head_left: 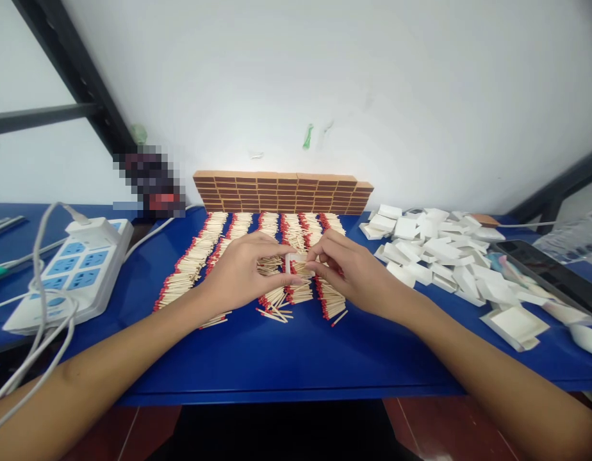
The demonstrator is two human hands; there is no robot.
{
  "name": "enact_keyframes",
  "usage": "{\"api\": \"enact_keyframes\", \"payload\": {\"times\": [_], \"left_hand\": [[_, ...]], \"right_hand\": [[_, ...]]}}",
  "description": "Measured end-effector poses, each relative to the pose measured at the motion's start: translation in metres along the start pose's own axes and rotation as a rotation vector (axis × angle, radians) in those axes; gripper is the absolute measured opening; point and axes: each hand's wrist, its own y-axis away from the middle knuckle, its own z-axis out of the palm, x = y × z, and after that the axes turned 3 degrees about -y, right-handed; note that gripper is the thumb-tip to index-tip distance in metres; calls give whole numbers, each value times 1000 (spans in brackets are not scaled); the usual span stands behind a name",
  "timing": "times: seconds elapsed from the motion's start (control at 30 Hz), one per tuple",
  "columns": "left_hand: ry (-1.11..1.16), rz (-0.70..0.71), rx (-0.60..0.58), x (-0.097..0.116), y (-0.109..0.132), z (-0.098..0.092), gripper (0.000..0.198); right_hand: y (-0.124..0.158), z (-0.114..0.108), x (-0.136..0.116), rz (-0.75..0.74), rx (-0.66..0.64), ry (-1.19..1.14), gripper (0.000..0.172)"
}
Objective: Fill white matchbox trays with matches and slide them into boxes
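Head view, two hands (248,264) (348,269), one held tray (297,257)

Small white tray (296,258) held up between left hand (243,269) and right hand (351,272), above red-headed matchsticks (300,294).
Shows thin, pale walls; sits pinched between left thumb and forefinger, with right fingertips close against the far end; hides its contents too much to tell. Below, in pale bare wood, lie packed side by side in six long rows running back to front, heads mostly to the left, with a few scattered askew at the near ends; pass partly out of sight under the hands.
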Motion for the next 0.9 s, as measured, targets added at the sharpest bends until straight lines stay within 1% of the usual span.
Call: {"api": "enact_keyframes", "payload": {"times": [0.2,0.3,0.4,0.47,0.5,0.57,0.63,0.7,0.77,0.9], "left_hand": [[28,16,4,0,0,1,41],[29,3,-2,0,0,0,42],[8,-38,10,-2,-1,-1,44],[-37,-106,69,-6,-2,-2,47],[-57,-152,108,-8,-3,-3,48],[-83,-235,166,-12,-5,-5,50],[-96,-281,182,-14,-6,-7,50],[-106,-294,173,-14,-7,-8,50],[-105,-295,161,-13,-6,-8,50],[-104,-273,132,-11,-5,-6,51]], "right_hand": [[-1,4,-4,19,-29,-58,11],[-1,2,-4,-6,-7,-40,8],[-2,-2,-4,-15,34,-9,6],[-1,-5,-5,-14,31,5,4],[-1,-5,-5,-9,1,4,5],[0,-5,-5,16,-114,-16,5],[2,-3,-5,55,-248,-51,5],[3,0,-3,83,-333,-76,7],[3,2,-2,93,-366,-82,7],[3,4,-1,106,-372,-76,6]]}}
